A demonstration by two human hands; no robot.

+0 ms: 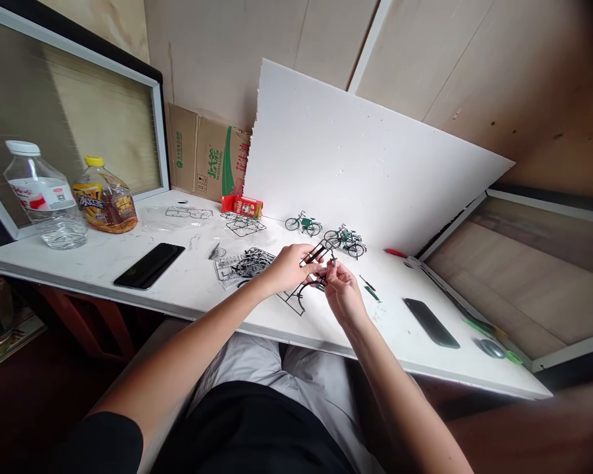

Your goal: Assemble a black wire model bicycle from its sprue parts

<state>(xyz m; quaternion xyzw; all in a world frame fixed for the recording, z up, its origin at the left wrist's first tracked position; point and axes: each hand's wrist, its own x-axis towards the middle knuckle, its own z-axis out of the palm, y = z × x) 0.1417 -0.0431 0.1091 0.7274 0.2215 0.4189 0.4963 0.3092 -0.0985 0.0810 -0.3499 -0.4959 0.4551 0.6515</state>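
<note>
My left hand (296,266) is closed on a black plastic parts frame (296,303) above the white table (217,296). Close beside it, my right hand (342,288) pinches a small dark part at the frame's right side; its exact shape is too small to tell. Left of the hands lies a pile of black model parts (253,262) with a grey sprue. Behind the hands stand a green model bicycle (304,224) and more small dark green and black bicycles (346,239).
A black phone (149,266), a water bottle (47,197) and a tea bottle (105,197) are on the left. A red packet (242,205) sits before a cardboard box (202,155). A white board (366,151) leans behind; a dark case (431,322) lies right.
</note>
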